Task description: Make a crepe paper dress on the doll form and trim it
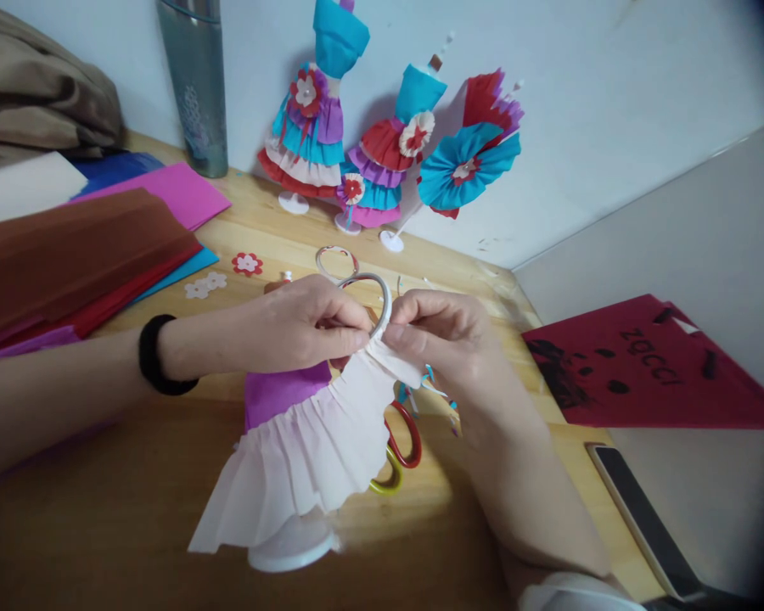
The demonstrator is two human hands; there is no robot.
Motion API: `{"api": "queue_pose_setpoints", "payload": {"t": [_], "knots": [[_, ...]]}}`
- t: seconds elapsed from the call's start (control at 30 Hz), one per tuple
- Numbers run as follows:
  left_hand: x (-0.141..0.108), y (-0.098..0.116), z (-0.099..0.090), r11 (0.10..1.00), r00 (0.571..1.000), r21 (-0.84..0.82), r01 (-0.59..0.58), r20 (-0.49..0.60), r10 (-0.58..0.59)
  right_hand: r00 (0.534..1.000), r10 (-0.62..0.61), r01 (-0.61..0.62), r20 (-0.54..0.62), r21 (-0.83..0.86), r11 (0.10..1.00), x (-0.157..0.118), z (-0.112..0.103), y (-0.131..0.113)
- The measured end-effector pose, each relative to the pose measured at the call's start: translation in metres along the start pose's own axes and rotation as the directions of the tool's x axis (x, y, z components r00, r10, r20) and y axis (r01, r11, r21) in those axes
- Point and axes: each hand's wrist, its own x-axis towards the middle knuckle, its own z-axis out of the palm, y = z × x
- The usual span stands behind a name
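Observation:
A pleated strip of white crepe paper [311, 450] hangs down to the left from between the two hands. Its gathered upper end lies against a roll of tape [385, 297], seen nearly edge-on. My left hand [306, 327] pinches the gathered edge beside the roll, thumb pressed to the fingers. Close on the right, my right hand [442, 335] pinches the strip's end between thumb and fingers. Beneath the strip's lower edge shows a white round base [293, 543]. Purple paper [280, 395] lies behind the strip, and scissors with red and yellow handles [407, 434] are partly hidden.
Three crepe-paper dress figures [309, 127] stand along the wall. Coloured paper sheets [82, 255] and a tumbler [200, 93] are at the left. Paper flowers [247, 264] lie near my left wrist. A red bag [649, 365] and a phone [643, 518] are at the right.

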Motion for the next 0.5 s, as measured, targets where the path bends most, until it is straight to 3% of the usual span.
{"api": "queue_pose_setpoints", "payload": {"t": [0.27, 0.5], "knots": [[-0.002, 0.008, 0.002, 0.985, 1.000, 0.175, -0.014, 0.003, 0.014, 0.994, 0.061, -0.069, 0.086, 0.092, 0.993, 0.009, 0.001, 0.008], [-0.001, 0.008, 0.000, 0.993, 1.000, 0.115, 0.020, 0.015, -0.022, 0.983, 0.047, -0.073, 0.176, 0.145, 0.987, 0.010, -0.006, 0.008]]}}
